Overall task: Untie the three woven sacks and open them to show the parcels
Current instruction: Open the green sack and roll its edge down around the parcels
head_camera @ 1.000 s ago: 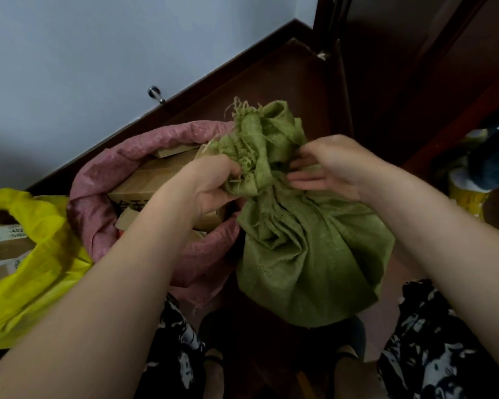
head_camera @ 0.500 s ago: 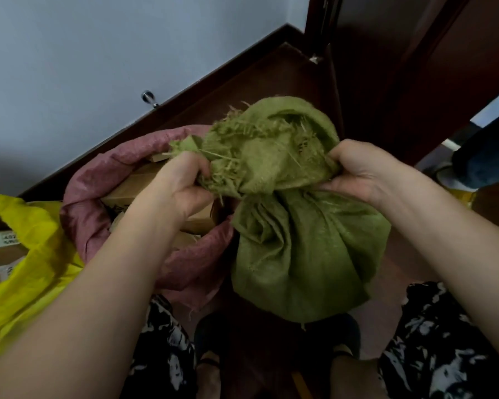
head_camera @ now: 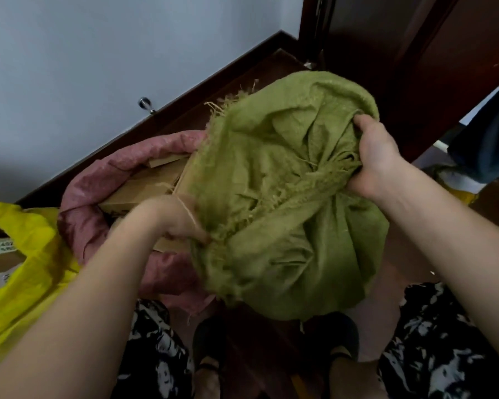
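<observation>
Spreading the green woven sack [head_camera: 285, 226] at frame centre, the left hand [head_camera: 173, 220] pinches its frayed edge while the right hand [head_camera: 369, 159] clutches bunched cloth. The pink sack [head_camera: 98, 197] at centre left already shows cardboard parcels [head_camera: 144, 188]; the yellow sack [head_camera: 26, 254] at lower left seems open too. Green's parcels remain hidden.

green sack [head_camera: 285, 226], pink sack [head_camera: 98, 203], yellow sack [head_camera: 32, 254]

Both bare forearms are reaching forward. The left hand [head_camera: 182, 223] is pinching frayed cloth low and near; the right hand [head_camera: 378, 159] is clenching gathered cloth farther right.
</observation>
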The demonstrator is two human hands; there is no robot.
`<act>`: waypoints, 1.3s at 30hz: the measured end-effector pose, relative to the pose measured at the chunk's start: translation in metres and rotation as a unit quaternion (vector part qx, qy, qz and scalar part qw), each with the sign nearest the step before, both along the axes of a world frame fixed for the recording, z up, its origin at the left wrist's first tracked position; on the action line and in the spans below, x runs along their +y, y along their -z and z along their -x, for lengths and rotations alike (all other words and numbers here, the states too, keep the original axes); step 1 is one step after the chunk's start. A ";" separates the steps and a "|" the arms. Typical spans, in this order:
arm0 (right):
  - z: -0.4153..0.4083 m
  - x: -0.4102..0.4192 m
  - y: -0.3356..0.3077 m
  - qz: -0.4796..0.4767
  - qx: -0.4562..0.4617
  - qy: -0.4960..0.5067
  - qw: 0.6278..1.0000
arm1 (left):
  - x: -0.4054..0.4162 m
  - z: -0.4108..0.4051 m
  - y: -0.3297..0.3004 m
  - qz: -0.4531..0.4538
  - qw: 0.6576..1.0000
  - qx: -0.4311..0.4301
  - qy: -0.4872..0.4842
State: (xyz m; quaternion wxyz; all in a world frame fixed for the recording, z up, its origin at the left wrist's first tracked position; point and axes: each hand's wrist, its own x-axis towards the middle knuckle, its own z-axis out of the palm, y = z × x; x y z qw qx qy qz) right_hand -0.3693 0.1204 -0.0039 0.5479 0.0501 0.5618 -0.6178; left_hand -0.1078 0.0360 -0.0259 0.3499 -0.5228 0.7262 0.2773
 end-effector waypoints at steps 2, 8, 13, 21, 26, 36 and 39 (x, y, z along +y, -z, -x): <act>0.000 -0.001 0.000 -0.003 0.002 -0.002 1.000 | 0.001 0.001 0.005 0.094 0.995 -0.035 0.004; -0.007 0.001 -0.007 0.006 0.038 -0.091 0.995 | -0.009 0.028 0.017 0.159 0.876 0.346 -0.296; -0.019 0.009 -0.018 -0.002 0.099 -0.298 0.949 | -0.002 0.045 0.016 0.264 0.855 0.413 -0.168; 0.008 0.008 -0.025 0.002 0.441 -0.451 0.776 | -0.012 0.045 -0.008 0.143 0.774 0.533 -0.311; 0.027 -0.003 -0.004 -0.129 0.623 -0.240 0.734 | -0.009 0.033 -0.029 -0.042 0.682 0.511 -0.522; 0.015 0.026 -0.012 -0.235 0.502 -0.475 0.683 | -0.004 0.016 -0.024 -0.049 0.692 0.413 -0.591; 0.030 0.017 -0.016 -0.116 0.424 -0.225 0.870 | -0.002 0.008 -0.031 -0.002 0.773 0.345 -0.532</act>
